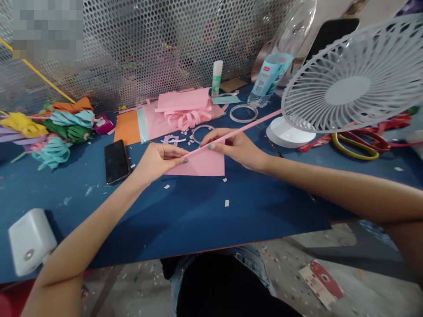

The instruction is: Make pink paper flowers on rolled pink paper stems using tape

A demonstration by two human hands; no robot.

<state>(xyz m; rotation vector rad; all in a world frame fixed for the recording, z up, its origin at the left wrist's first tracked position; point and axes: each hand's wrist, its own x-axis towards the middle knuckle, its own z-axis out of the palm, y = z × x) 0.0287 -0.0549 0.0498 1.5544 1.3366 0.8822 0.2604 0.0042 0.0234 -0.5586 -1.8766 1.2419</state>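
Black clothing point(228, 286), blue tabletop point(191, 220), perforated panel point(132, 57)

On our table point(194, 220) we have a paper sheet point(206, 165) before us, a smartphone point(117, 162) to its left and paper strips point(190, 118) behind it. Farther right we have a desk fan point(348, 90), a plastic bottle point(269, 77) left of it and scissors point(370, 157) right of its base point(291, 137).

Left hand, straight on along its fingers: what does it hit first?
Probably the bare right hand, gripping the same thin pink stick just ahead. The flat pink paper sheet seems to lie below that line, though depth is unclear from one view.
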